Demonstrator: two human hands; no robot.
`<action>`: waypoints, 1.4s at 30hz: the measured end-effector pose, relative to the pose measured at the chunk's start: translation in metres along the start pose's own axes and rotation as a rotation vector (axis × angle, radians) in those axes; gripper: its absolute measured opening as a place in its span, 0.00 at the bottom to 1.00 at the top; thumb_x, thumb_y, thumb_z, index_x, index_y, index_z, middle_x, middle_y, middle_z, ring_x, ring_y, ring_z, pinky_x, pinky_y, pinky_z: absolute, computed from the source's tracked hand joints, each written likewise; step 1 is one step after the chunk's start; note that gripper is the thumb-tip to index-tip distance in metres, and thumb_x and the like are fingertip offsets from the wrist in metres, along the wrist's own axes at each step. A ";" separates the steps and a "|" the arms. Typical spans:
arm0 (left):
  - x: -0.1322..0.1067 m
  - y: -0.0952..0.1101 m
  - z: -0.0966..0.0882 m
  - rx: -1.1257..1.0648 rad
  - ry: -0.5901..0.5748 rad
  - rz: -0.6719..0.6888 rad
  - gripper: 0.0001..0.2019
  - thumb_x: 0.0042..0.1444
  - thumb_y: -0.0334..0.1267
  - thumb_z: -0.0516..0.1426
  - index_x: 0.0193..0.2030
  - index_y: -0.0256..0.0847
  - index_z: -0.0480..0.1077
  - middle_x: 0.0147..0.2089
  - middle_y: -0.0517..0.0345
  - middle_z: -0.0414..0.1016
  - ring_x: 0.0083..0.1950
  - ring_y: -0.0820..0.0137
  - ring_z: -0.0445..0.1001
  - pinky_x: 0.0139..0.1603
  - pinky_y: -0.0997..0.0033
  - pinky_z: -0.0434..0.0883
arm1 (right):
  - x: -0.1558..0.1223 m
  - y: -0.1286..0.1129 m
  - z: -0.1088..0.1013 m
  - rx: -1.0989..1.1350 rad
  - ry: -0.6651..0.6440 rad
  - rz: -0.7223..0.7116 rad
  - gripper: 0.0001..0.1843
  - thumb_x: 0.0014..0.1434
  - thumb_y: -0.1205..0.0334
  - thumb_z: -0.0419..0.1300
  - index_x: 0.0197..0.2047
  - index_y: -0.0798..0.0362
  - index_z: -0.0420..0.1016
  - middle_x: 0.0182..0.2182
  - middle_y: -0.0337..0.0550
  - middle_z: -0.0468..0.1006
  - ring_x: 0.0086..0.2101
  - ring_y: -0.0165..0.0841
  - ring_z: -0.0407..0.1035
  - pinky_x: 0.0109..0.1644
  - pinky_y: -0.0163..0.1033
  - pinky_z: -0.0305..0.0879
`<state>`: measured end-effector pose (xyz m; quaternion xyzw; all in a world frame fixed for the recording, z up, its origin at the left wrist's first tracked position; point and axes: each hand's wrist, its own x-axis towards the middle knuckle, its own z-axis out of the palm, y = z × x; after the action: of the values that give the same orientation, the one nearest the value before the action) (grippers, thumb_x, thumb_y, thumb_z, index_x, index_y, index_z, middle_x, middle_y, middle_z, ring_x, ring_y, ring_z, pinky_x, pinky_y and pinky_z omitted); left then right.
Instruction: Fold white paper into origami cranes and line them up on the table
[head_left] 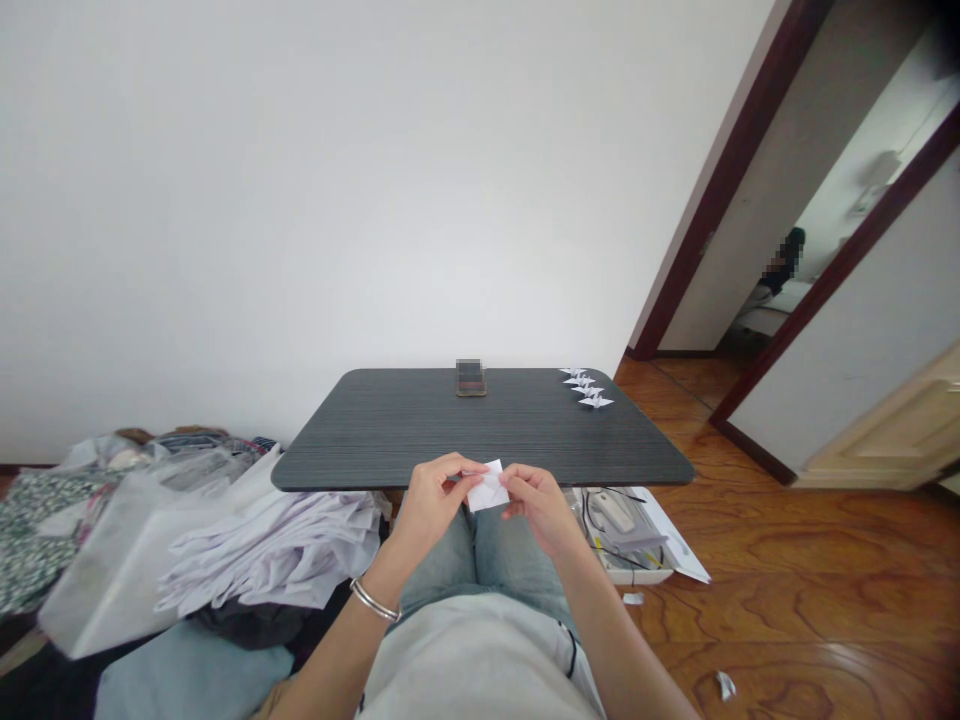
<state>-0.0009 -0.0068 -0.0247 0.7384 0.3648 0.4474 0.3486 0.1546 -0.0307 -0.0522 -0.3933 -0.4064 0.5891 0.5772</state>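
Observation:
Between my two hands is a small folded piece of white paper [488, 489], held over my lap at the near edge of the dark table [390, 430]. My left hand [441, 493] pinches its left side between thumb and fingers. On the right side, my right hand [534, 497] grips the paper with thumb and forefinger. Several white folded paper cranes [596, 402] stand in a row at the table's far right. The finer folds of the paper in my hands are too small to make out.
A phone [471, 379] lies at the table's back edge. Left of the table are piled clothes [277, 550] and a translucent plastic bag [127, 550]. Below right, a white box [637, 576] holds cables. Paper scraps [725, 686] lie on the wooden floor. A person [780, 265] is beyond the doorway.

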 end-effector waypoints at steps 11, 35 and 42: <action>-0.002 -0.004 0.002 -0.016 -0.013 -0.064 0.07 0.51 0.34 0.57 0.36 0.37 0.76 0.32 0.55 0.75 0.30 0.72 0.71 0.27 0.77 0.67 | -0.002 0.002 0.000 -0.114 0.019 -0.103 0.13 0.46 0.53 0.64 0.22 0.55 0.75 0.17 0.36 0.72 0.19 0.25 0.62 0.20 0.29 0.64; -0.001 0.000 0.007 -0.496 0.050 -0.250 0.12 0.46 0.39 0.62 0.36 0.34 0.74 0.27 0.57 0.75 0.27 0.75 0.70 0.29 0.77 0.66 | -0.007 -0.001 0.007 -0.167 0.065 -0.238 0.14 0.49 0.51 0.63 0.23 0.54 0.71 0.18 0.36 0.71 0.20 0.27 0.62 0.21 0.30 0.64; 0.000 0.005 0.004 -0.496 0.050 -0.252 0.13 0.47 0.40 0.62 0.37 0.34 0.75 0.30 0.55 0.77 0.28 0.73 0.72 0.30 0.75 0.68 | -0.009 -0.003 0.008 -0.188 0.084 -0.261 0.14 0.50 0.52 0.62 0.24 0.54 0.71 0.19 0.38 0.72 0.20 0.28 0.64 0.21 0.30 0.64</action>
<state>0.0034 -0.0100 -0.0223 0.5679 0.3416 0.4942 0.5626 0.1486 -0.0397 -0.0471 -0.4137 -0.4829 0.4517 0.6258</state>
